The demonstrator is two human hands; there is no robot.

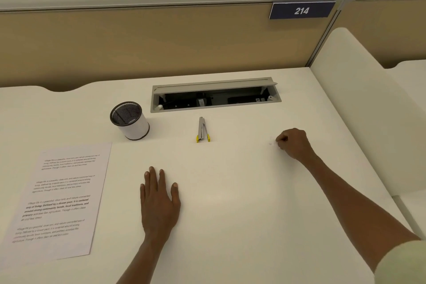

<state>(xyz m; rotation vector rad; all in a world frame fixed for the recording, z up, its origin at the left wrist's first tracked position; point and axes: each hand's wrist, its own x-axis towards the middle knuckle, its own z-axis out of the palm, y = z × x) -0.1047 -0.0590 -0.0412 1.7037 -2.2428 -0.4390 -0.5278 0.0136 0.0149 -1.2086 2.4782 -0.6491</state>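
My left hand [159,200] lies flat on the white desk [230,203], palm down, fingers straight and slightly spread. Further right, my right hand [292,143] rests on the desk with its fingers curled into a loose fist. A faint pale speck [271,143] lies at its fingertips, too small to identify, and I cannot tell whether the fingers touch it. A small silver stapler with yellow ends [202,130] lies between and beyond the hands, touched by neither.
A printed sheet of paper [62,198] lies at the left. A white pen cup with a black mesh lining [132,122] stands behind it. An open cable hatch [214,97] sits at the back, below a partition with sign 214 [302,10]. A white divider [359,104] bounds the right side.
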